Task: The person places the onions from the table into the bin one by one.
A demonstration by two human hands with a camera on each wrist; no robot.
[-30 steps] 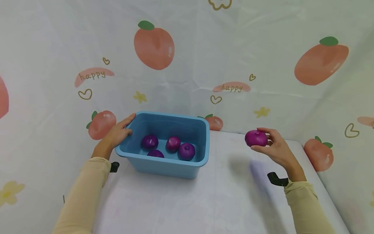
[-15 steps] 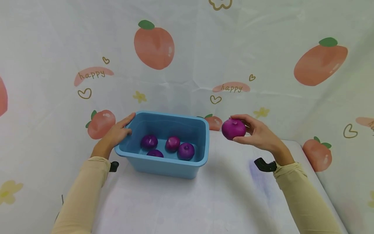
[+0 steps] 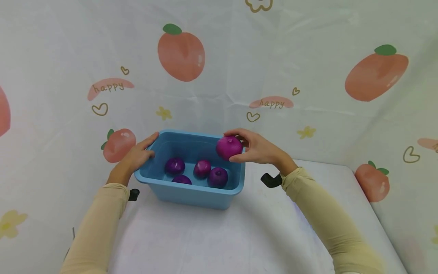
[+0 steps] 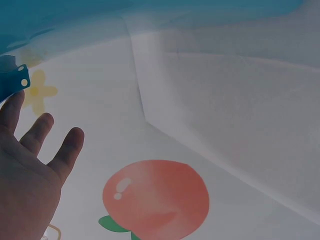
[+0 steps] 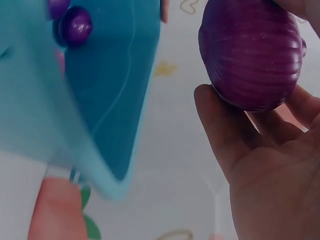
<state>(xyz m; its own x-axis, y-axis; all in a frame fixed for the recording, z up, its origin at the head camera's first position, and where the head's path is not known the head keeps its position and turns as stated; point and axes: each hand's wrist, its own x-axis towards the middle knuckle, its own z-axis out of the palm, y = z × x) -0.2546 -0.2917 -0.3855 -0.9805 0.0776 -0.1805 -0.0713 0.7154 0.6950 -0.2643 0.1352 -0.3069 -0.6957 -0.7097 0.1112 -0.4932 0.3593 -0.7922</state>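
A purple onion [image 3: 229, 148] is pinched between the thumb and fingers of my right hand [image 3: 258, 148], above the right end of a blue plastic bin [image 3: 191, 196]. The right wrist view shows the ribbed onion [image 5: 252, 55] close up, beside the bin's corner. My left hand [image 3: 136, 156] holds the bin's left rim, its thumb over the edge. Seen from the left wrist, several of that hand's fingers [image 4: 67, 150] reach up below the blue rim. Inside the bin lie several more purple onions [image 3: 175, 166], one partly hidden by the front wall.
The bin stands on a white-covered table [image 3: 191, 239]. Behind it rises a white cloth backdrop [image 3: 219, 76] printed with peaches, hearts and flowers. A black wrist mount [image 3: 271, 180] sits below my right wrist.
My right hand has carried the onion leftward from over the table's right side to above the bin. My left hand and the bin have stayed put.
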